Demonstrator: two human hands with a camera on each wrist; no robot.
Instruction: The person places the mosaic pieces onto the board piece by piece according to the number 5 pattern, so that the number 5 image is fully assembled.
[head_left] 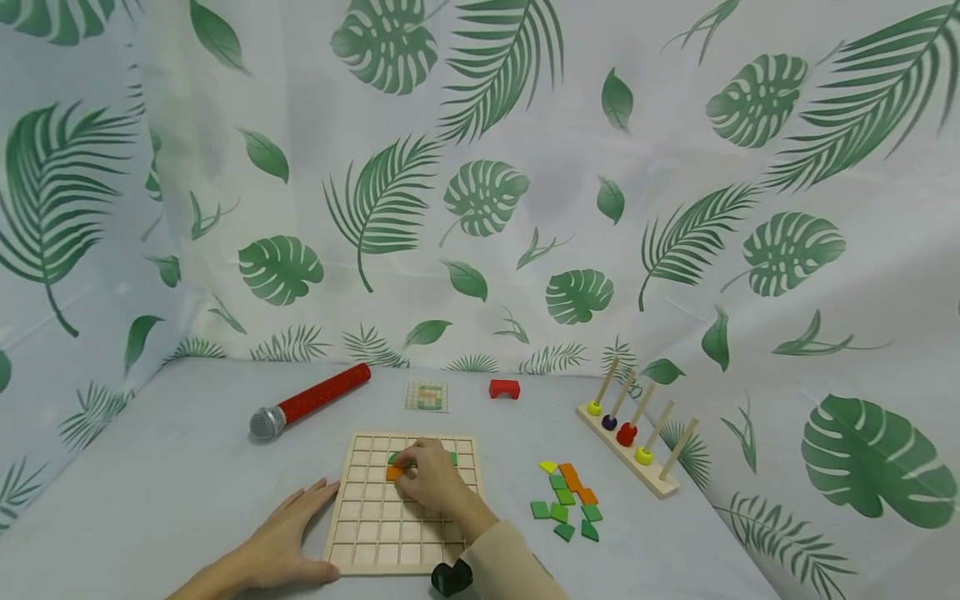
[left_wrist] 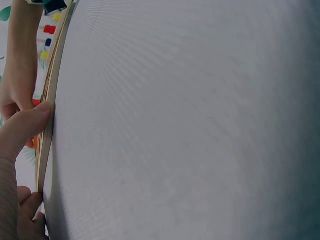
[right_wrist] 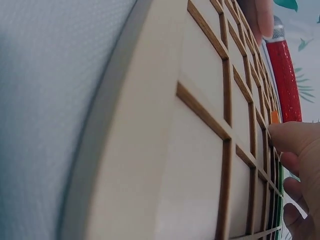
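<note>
A wooden grid board (head_left: 375,532) lies flat in front of me in the head view. My left hand (head_left: 285,533) rests along its left side, with fingers spread and the thumb at the near left corner. In the left wrist view the left thumb (left_wrist: 37,117) touches the board's edge. Over the upper middle of the grid, my right hand (head_left: 433,479) pinches at an orange tile (head_left: 394,473) with thumb and fingertips. Green tiles (head_left: 453,458) sit in the row behind, partly hidden by that hand. The right wrist view shows the right thumb (right_wrist: 295,136) beside the orange tile.
Loose green, orange and yellow tiles (head_left: 564,497) lie right of the board. Farther right stands a peg stand (head_left: 630,450) with coloured beads. Behind the board are a red microphone (head_left: 318,398), a pattern card (head_left: 427,396) and a red arch block (head_left: 504,389).
</note>
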